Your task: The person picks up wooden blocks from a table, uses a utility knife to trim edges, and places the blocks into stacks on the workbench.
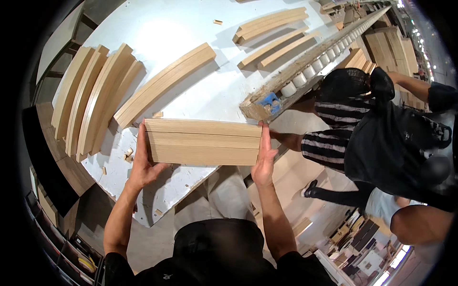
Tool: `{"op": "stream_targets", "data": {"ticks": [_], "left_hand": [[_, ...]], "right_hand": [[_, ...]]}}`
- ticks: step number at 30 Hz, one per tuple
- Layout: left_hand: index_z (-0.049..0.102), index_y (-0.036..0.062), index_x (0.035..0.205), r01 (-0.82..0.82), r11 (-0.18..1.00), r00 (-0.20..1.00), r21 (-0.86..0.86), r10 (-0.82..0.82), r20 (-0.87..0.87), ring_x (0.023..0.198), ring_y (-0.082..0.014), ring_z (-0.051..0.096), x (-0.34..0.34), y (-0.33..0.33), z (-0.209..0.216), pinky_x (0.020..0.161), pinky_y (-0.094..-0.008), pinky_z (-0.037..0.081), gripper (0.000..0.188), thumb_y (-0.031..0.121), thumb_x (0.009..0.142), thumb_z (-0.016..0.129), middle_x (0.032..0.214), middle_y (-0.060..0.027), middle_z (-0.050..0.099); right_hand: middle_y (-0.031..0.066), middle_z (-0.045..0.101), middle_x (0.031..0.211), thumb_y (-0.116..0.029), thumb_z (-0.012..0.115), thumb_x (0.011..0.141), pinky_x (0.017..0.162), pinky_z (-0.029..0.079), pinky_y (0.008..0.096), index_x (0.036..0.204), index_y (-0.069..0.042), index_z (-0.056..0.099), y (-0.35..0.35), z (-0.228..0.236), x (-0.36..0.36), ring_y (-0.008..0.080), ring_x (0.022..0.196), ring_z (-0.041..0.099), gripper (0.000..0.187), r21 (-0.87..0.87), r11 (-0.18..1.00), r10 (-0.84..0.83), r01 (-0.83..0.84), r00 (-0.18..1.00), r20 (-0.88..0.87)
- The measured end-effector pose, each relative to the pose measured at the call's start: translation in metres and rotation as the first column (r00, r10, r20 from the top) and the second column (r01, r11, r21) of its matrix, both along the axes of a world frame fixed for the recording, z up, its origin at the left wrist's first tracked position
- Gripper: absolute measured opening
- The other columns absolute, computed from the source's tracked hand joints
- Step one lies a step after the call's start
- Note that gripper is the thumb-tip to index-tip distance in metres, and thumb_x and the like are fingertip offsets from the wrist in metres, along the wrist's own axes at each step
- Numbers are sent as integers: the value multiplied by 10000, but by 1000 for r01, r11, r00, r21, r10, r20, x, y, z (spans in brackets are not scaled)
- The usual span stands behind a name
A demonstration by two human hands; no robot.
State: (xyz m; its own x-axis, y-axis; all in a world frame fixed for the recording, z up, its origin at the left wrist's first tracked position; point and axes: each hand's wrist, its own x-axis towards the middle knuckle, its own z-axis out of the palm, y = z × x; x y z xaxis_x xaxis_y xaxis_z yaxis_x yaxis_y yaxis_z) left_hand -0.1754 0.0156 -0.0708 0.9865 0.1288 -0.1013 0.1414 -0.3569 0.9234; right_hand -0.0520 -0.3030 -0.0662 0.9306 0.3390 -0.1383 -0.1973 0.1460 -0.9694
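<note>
Between my two hands is a short stack of pale wooden strips [202, 142], its ends pressed by my palms above the near edge of the white table [176, 190]. My left hand [143, 164] grips the left end, thumb along the near side. At the right end, my right hand [264, 159] lies flat against the wood with its fingers upward. Just beyond the stack lies a curved wooden piece [167, 83]. To the left, several curved wooden pieces [95, 100] stand side by side on the table.
More curved strips [272, 26] lie at the far right of the table. A long wooden rail with white rollers [305, 76] runs along its right edge. Small wood scraps [128, 155] are scattered near my left hand. A person in dark clothes [381, 138] stands at the right.
</note>
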Motion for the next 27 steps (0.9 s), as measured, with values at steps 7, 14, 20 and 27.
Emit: {"op": "stream_targets", "data": {"ticks": [7,14,20,27], "left_hand": [[70,17,1554,223,826,975,518,-198,-103,1487,-411,143,16,18,27,1202,-467,224,1293,240,601,915,1620,-232,69],[238,-17,1494,243,671,960,700,-271,-73,1317,-456,396,37,21,40,1103,-464,383,1113,71,566,846,1466,-273,324],[267,5,1481,329,789,944,519,-260,-204,1317,-437,392,17,29,64,1096,-438,400,1116,145,549,864,1442,-260,327],[410,70,1458,-599,525,677,-604,-70,-733,1246,-318,477,-97,-18,112,1003,-472,425,900,392,713,797,1342,-158,501]], "right_hand": [[232,84,1623,-599,871,588,1203,156,450,1546,42,20,-45,8,25,353,1501,114,1433,-517,803,446,-296,875,191],[300,263,1528,-326,933,566,1196,164,542,1538,15,40,-47,9,49,469,1431,228,1363,-751,601,668,-273,688,284],[277,394,1448,-240,897,591,1128,343,442,1492,61,221,-40,24,48,412,1345,419,1166,-705,645,649,-295,699,301],[94,618,1190,-405,606,958,930,475,349,1354,8,486,-40,98,25,180,1074,581,584,-48,858,352,-512,653,-671]]}}
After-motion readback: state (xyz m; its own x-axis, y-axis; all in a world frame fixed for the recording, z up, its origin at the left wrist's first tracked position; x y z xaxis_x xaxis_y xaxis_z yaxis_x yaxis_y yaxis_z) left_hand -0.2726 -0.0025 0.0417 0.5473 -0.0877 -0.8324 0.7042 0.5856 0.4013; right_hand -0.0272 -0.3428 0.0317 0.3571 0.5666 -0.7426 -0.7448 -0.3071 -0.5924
